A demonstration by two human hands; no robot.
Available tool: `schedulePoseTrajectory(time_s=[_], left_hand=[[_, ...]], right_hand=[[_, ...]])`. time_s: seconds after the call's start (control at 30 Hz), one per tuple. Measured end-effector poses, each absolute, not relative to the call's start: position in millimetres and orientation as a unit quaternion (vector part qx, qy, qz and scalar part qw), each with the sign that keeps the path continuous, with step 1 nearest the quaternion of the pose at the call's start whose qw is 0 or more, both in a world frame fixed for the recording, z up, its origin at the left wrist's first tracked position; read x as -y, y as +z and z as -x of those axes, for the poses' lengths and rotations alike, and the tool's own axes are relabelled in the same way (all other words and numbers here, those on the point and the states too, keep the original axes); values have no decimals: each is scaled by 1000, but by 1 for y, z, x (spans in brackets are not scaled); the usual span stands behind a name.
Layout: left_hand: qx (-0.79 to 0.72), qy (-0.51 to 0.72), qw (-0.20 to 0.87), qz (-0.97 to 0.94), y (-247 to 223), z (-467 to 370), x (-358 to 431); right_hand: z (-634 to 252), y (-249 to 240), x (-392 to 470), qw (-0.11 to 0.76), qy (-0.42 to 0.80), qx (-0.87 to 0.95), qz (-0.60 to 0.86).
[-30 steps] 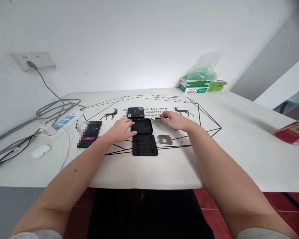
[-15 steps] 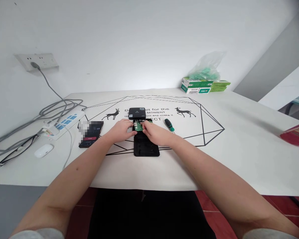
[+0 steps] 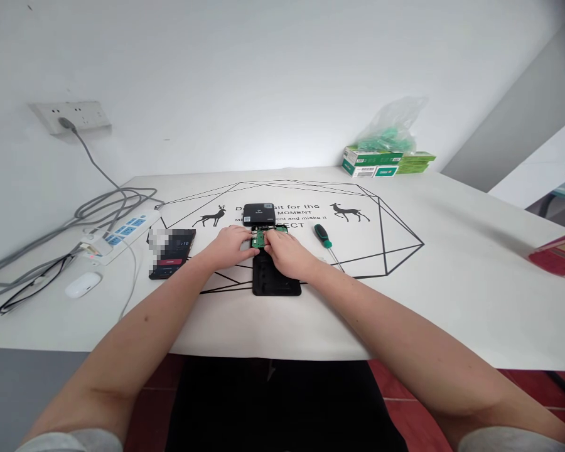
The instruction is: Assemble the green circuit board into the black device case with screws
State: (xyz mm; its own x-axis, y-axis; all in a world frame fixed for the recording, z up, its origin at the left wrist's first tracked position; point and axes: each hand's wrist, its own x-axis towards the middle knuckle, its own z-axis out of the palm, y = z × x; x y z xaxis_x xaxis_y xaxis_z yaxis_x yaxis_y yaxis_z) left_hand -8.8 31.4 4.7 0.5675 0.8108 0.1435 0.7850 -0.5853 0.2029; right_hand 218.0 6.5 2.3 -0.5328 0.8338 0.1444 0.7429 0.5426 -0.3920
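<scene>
Right hand [image 3: 285, 252] on green circuit board [image 3: 258, 240] in black case [image 3: 281, 227], pinch unclear; left hand [image 3: 233, 247] spread at case's edge.

A green circuit board [image 3: 258, 240] with small components lies flat at a shallow black case [image 3: 281, 226], its right part mostly hidden; whether it is fully seated cannot be told. The case lies open side up, around the middle of the bench [image 3: 452, 295], well back from the front edge. Just nearer that edge lies a flat black cover [image 3: 270, 280] with rounded corners.
</scene>
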Motion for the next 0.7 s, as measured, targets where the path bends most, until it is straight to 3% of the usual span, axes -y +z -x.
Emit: schedulePoseTrajectory(time_s=[0.2,0.47,0.7], left_hand=[[-455,107,51,-882,3,9,-32],[-451,109,50,-884,-1,11,-34],[-455,117,41,-882,-4,11,-38]], right_hand=[[-214,3,-3,162,128,839,503],[-225,20,-8,83,140,765,623],[-232,34,-16,38,133,774,618]])
